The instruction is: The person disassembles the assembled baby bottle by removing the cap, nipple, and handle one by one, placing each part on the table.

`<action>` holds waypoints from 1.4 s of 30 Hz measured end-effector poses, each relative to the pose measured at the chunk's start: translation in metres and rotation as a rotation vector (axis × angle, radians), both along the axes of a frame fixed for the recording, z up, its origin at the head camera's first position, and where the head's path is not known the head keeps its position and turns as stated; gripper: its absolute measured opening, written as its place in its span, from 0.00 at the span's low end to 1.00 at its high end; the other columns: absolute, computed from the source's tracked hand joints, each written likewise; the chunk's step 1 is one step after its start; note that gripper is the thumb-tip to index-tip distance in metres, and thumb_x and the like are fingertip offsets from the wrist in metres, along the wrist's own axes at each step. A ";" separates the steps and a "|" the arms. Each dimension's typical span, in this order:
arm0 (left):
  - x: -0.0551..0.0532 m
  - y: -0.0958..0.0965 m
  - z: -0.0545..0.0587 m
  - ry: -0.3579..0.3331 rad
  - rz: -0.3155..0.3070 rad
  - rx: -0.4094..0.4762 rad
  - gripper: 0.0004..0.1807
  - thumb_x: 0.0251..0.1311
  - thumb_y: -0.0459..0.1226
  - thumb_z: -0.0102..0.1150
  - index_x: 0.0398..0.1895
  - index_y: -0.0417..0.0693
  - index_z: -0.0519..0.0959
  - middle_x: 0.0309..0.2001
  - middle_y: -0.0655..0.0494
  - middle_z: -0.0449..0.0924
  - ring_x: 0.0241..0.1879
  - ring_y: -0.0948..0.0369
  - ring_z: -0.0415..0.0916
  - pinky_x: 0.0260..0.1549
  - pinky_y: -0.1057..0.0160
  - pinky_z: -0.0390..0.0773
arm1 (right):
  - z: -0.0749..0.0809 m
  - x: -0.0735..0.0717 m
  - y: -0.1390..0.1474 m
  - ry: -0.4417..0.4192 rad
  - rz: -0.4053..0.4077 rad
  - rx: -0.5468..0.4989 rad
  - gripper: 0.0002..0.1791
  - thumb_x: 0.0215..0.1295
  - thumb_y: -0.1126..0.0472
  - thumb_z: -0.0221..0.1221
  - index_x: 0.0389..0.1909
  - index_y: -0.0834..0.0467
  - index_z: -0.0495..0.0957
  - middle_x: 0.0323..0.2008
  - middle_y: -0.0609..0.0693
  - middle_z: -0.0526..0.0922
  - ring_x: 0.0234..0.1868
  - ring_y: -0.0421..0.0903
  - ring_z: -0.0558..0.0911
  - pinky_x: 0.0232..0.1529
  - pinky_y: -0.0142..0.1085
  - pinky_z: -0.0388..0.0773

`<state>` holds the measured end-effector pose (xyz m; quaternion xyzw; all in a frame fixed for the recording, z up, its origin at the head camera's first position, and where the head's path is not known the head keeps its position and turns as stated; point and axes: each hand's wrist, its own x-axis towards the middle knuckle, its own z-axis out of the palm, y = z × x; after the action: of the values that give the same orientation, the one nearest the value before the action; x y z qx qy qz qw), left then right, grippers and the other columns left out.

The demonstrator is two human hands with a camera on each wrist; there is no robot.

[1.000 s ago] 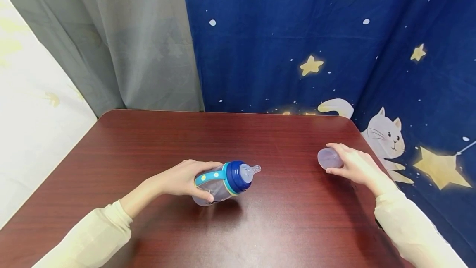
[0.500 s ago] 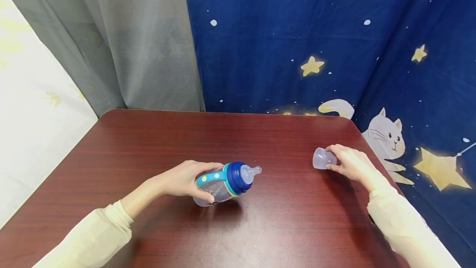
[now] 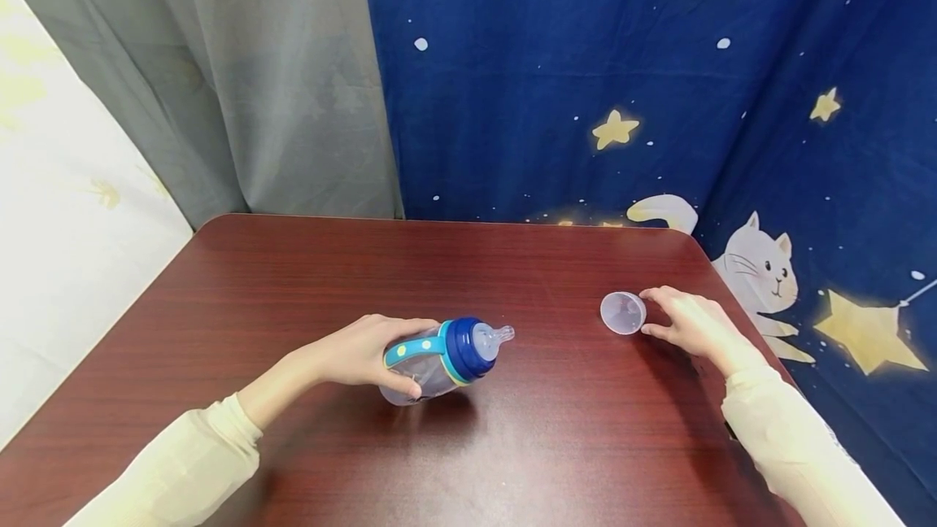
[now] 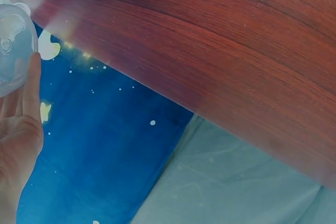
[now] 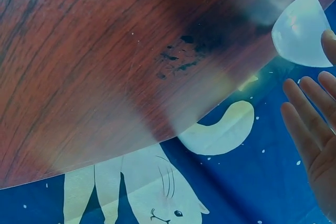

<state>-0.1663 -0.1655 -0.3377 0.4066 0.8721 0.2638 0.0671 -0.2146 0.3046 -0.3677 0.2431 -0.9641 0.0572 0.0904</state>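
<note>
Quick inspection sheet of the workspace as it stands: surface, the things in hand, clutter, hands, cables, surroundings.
Surface: dark red wooden table, bare apart from the two items below.
Things in hand: baby bottle with blue collar and teat, tilted, its base on the table; clear cap near the right edge, lying on its side.
Clutter: nothing seen.
Hands: left hand grips the bottle's body; right hand has straight fingers, fingertips at the cap, not curled round it.
Cables: nothing seen.
Surroundings: grey curtain behind on the left, blue cloth with stars and a cat behind and to the right.
</note>
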 end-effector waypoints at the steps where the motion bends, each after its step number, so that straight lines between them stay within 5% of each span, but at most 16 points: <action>1: 0.000 0.000 0.000 0.001 0.000 0.001 0.41 0.38 0.63 0.60 0.58 0.58 0.65 0.39 0.71 0.73 0.36 0.70 0.70 0.33 0.67 0.72 | 0.000 0.000 0.000 -0.005 -0.003 0.000 0.27 0.46 0.54 0.66 0.47 0.61 0.72 0.40 0.55 0.76 0.39 0.51 0.76 0.34 0.51 0.70; 42: -0.003 0.001 -0.002 0.005 -0.011 0.019 0.41 0.38 0.62 0.61 0.58 0.59 0.65 0.39 0.70 0.73 0.36 0.70 0.70 0.33 0.67 0.72 | 0.003 0.002 -0.011 0.018 0.011 0.008 0.27 0.50 0.51 0.63 0.50 0.60 0.71 0.44 0.58 0.76 0.43 0.53 0.76 0.36 0.52 0.70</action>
<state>-0.1696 -0.1642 -0.3399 0.4126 0.8675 0.2706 0.0627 -0.2124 0.2932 -0.3647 0.2493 -0.9621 0.0515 0.0979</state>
